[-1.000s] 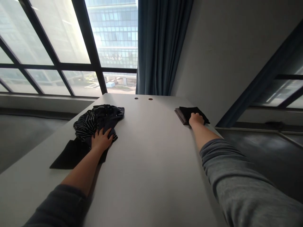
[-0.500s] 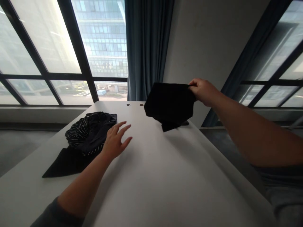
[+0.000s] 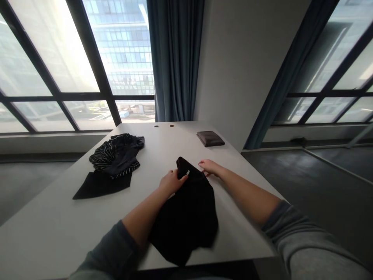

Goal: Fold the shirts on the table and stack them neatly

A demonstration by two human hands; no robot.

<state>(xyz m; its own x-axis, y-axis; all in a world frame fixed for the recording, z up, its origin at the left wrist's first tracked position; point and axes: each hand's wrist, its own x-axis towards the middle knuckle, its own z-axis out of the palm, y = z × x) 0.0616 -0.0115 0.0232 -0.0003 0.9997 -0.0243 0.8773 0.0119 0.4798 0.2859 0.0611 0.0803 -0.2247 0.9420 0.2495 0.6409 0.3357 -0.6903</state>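
A black garment (image 3: 189, 217) lies spread on the white table (image 3: 244, 237) in front of me, its lower end by the near edge. Its narrow top end has a band and a small white tag. My left hand (image 3: 171, 182) is closed on the left side of that top end, thumb over the cloth near the tag. On the opposite side, my right hand (image 3: 212, 167) pinches the edge of the same garment; its fingertips are partly hidden. Whether the garment is shorts or a skirt, I cannot tell.
At the table's left lies a heap of dark striped clothing (image 3: 116, 155), partly over a flat black cloth (image 3: 101, 184). A folded dark brown item (image 3: 211, 138) rests near the far right edge. Two round holes are at the far end. A curtain (image 3: 176, 62) and windows stand beyond.
The black garment came down from the air at the right onto the near table. My left hand moved from beside the clothing heap to grip it. The folded brown item is now uncovered.
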